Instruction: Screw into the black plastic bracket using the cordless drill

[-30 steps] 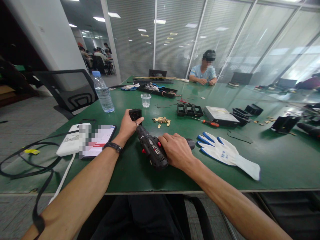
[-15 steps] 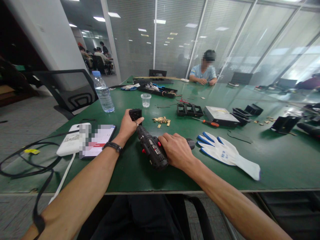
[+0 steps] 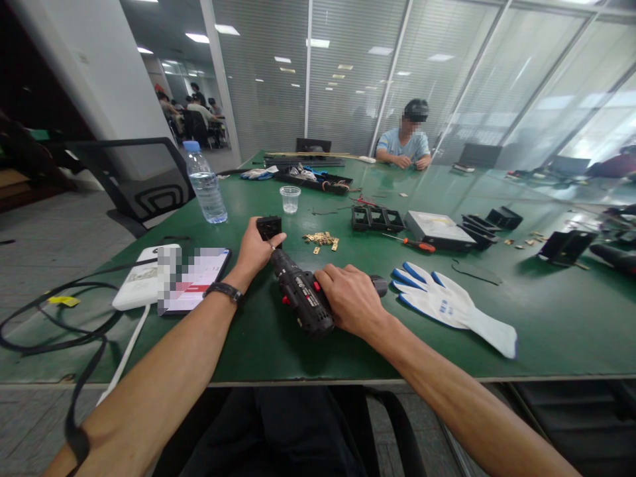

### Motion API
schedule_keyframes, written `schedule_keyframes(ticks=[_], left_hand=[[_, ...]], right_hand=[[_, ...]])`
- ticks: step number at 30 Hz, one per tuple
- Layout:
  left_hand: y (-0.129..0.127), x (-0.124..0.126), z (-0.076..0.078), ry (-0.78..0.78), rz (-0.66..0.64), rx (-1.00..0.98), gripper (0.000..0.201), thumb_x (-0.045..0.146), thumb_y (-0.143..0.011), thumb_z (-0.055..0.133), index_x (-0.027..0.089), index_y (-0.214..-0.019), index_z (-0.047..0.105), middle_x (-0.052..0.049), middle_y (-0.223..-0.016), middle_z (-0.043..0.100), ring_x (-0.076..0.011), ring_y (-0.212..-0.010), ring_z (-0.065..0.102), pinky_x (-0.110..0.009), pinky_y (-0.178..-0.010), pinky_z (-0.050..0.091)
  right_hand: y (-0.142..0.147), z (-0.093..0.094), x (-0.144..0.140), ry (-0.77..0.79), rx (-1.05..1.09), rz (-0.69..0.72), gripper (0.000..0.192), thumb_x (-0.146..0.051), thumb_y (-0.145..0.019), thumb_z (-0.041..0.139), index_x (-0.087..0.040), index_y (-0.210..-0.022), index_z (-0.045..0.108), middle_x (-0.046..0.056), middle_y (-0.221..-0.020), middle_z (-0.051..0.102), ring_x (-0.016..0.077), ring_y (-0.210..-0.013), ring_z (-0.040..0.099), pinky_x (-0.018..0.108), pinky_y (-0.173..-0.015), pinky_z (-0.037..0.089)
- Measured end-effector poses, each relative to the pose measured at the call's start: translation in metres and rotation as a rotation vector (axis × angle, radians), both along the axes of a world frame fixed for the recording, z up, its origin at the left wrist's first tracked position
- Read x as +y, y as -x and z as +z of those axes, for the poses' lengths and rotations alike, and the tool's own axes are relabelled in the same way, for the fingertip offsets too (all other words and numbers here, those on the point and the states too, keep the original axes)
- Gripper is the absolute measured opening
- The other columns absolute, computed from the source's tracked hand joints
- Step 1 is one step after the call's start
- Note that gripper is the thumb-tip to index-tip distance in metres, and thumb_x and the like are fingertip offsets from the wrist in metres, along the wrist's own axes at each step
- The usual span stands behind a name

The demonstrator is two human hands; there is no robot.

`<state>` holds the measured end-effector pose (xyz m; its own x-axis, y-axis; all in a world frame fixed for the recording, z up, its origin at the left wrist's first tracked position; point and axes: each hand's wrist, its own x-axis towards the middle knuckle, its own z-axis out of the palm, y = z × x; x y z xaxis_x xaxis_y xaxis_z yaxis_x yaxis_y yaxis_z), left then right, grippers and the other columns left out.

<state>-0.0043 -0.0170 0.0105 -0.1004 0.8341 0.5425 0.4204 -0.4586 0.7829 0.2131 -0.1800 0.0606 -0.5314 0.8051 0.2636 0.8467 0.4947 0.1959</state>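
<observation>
My right hand (image 3: pixel 350 298) is wrapped round the handle of a black cordless drill (image 3: pixel 303 295) with red buttons. The drill lies on its side, its chuck pointing away and to the left. My left hand (image 3: pixel 254 248) grips a small black plastic box-like part (image 3: pixel 269 227) near the drill's tip. The bit reaches toward that part beside my left thumb; its exact contact point is too small to make out. Just right of the black part lies a pile of small brass-coloured metal pieces (image 3: pixel 324 240) on the green table (image 3: pixel 278 358).
To the right lie a white-and-blue glove (image 3: pixel 442 298), an orange screwdriver (image 3: pixel 420 246), a black three-bay frame (image 3: pixel 376 218) and a grey box (image 3: pixel 440 230). A water bottle (image 3: pixel 209 189), plastic cup (image 3: pixel 289 199), phone (image 3: pixel 199 281) and white power bank (image 3: pixel 146 277) stand left. A person (image 3: pixel 405 139) sits opposite.
Both hands, the drill and the black part hold nearly the same place. The person opposite has tipped their head slightly.
</observation>
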Motion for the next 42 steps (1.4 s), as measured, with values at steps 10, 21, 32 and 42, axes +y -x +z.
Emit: schedule_keyframes(ticks=[10,21,32,42], left_hand=[[-0.0004,-0.0009,0.0011,0.008,-0.007,-0.014,0.054,0.038,-0.066,0.076,0.019,-0.109,0.050,-0.004,-0.097,0.061,-0.0213,-0.089,0.060,-0.037,-0.083,0.048],[0.0006,0.0003,-0.0001,-0.003,-0.001,0.007,0.053,0.039,-0.067,0.076,0.019,-0.109,0.050,-0.004,-0.098,0.062,-0.0208,-0.088,0.059,-0.036,-0.081,0.047],[-0.0006,-0.0014,0.0013,0.014,-0.005,-0.015,0.053,0.037,-0.066,0.076,0.019,-0.109,0.050,-0.004,-0.098,0.061,-0.0208,-0.088,0.059,-0.037,-0.084,0.047],[0.0000,0.0000,0.0009,0.018,0.000,0.002,0.054,0.037,-0.066,0.076,0.019,-0.109,0.050,-0.005,-0.098,0.062,-0.0212,-0.089,0.060,-0.038,-0.084,0.048]], right_hand=[[0.0000,-0.0028,0.0009,-0.032,0.006,0.007,0.025,-0.024,-0.080,0.058,-0.019,-0.104,0.053,0.006,-0.095,0.061,0.0218,-0.078,0.056,0.035,-0.068,0.029],[0.0001,-0.0018,0.0004,0.003,-0.008,0.000,0.026,-0.024,-0.081,0.056,-0.019,-0.106,0.053,0.008,-0.098,0.061,0.0219,-0.080,0.055,0.034,-0.069,0.029],[-0.0014,-0.0043,0.0019,-0.024,-0.003,0.007,0.028,-0.024,-0.078,0.059,-0.019,-0.105,0.053,0.006,-0.096,0.061,0.0217,-0.078,0.055,0.035,-0.068,0.028],[-0.0014,-0.0055,0.0025,-0.044,0.002,0.018,0.027,-0.024,-0.079,0.057,-0.020,-0.105,0.052,0.006,-0.095,0.060,0.0217,-0.078,0.054,0.035,-0.067,0.027]])
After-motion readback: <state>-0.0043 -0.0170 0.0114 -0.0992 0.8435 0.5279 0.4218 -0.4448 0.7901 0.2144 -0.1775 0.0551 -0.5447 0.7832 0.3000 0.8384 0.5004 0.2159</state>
